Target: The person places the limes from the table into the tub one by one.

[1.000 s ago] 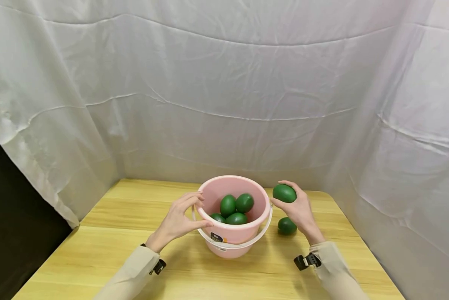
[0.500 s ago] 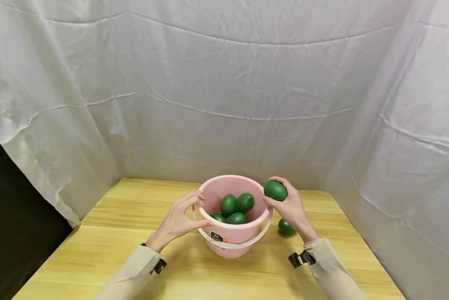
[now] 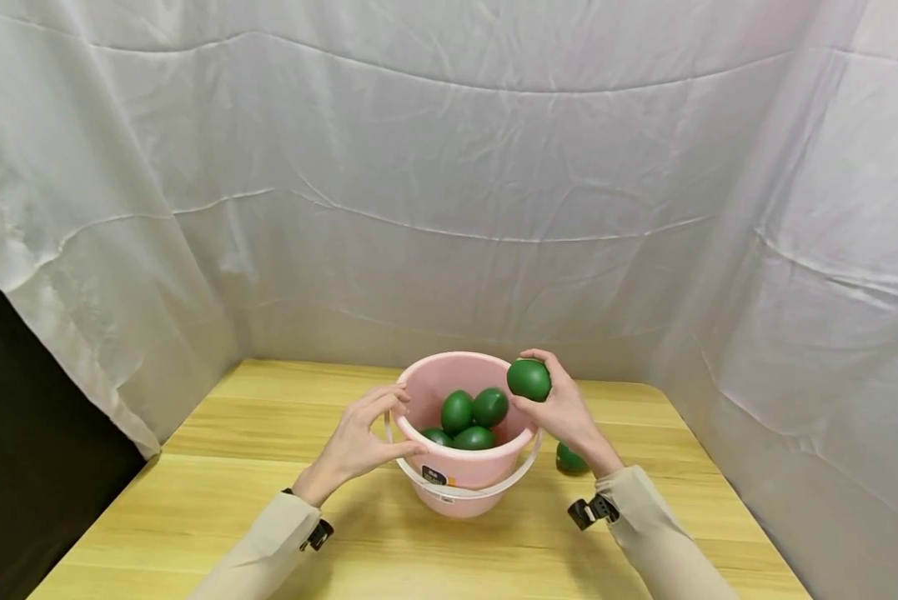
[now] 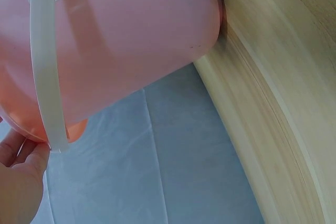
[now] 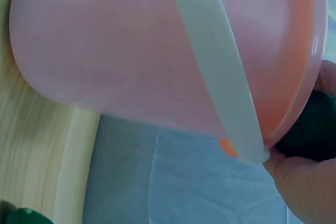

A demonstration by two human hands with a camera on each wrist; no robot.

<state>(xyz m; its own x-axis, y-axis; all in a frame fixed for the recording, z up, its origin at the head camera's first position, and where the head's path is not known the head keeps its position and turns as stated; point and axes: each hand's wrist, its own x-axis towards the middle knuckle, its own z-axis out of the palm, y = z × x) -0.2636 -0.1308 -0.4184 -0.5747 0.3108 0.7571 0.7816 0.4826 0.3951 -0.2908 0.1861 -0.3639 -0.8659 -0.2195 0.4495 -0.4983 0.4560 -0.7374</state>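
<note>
A pink bucket [image 3: 459, 475] with a white handle [image 3: 486, 490] stands upright on the wooden table, with several dark green avocados [image 3: 457, 410] inside. My left hand [image 3: 358, 433] grips the bucket's rim at the left, thumb at the near side and fingers over the far side. In the left wrist view, its fingertips [image 4: 37, 156] meet the rim near the handle's hinge. My right hand [image 3: 561, 408] holds another avocado [image 3: 529, 380] over the right side of the rim. Part of that avocado [image 5: 312, 129] shows behind the rim in the right wrist view.
One more avocado [image 3: 571, 459] lies on the table [image 3: 268, 467] right of the bucket, partly hidden by my right wrist. Pale cloth [image 3: 456, 275] hangs behind the table and along both sides. A black area [image 3: 36, 467] lies beyond the left edge.
My right hand has carried its avocado leftward and slightly up, from beside the bucket to over its right rim. The left hand and bucket have stayed put.
</note>
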